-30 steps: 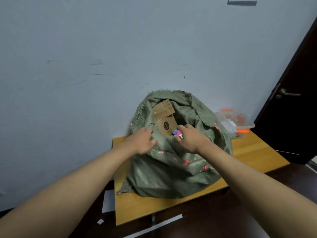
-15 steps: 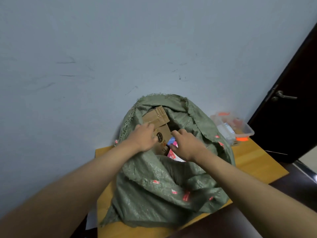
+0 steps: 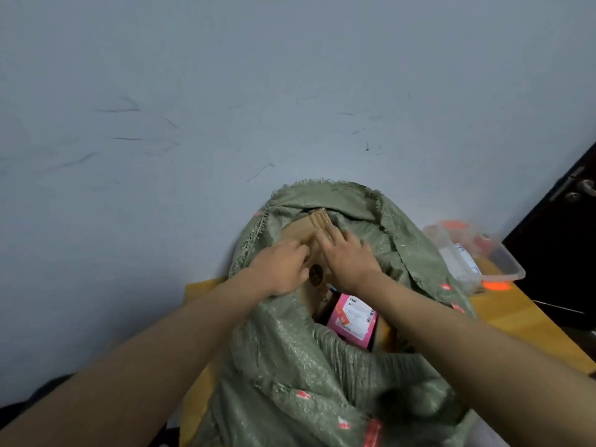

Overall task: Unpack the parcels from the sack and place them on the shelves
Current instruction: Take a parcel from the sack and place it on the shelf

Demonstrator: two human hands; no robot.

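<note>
A green woven sack (image 3: 290, 366) stands open on a wooden table (image 3: 522, 321) against the wall. In its mouth leans a brown cardboard parcel (image 3: 303, 232) with a round dark logo. My left hand (image 3: 280, 267) curls its fingers round the parcel's left side at the sack's rim. My right hand (image 3: 350, 258) lies on the parcel's face, its fingers stretched toward the folded top edge. Lower in the sack, a pink parcel (image 3: 353, 319) with a white label shows beneath my right wrist. The rest of the sack's contents are hidden.
A clear plastic bin (image 3: 506, 266) with orange and white items sits on the table to the right of the sack. A dark door (image 3: 567, 253) with a metal handle stands at the far right. A grey wall rises right behind the sack.
The view has come closer to the sack. Both hands moved up into the sack's mouth: the left from the rim onto the brown parcel, the right from near the pink parcel onto the brown one.
</note>
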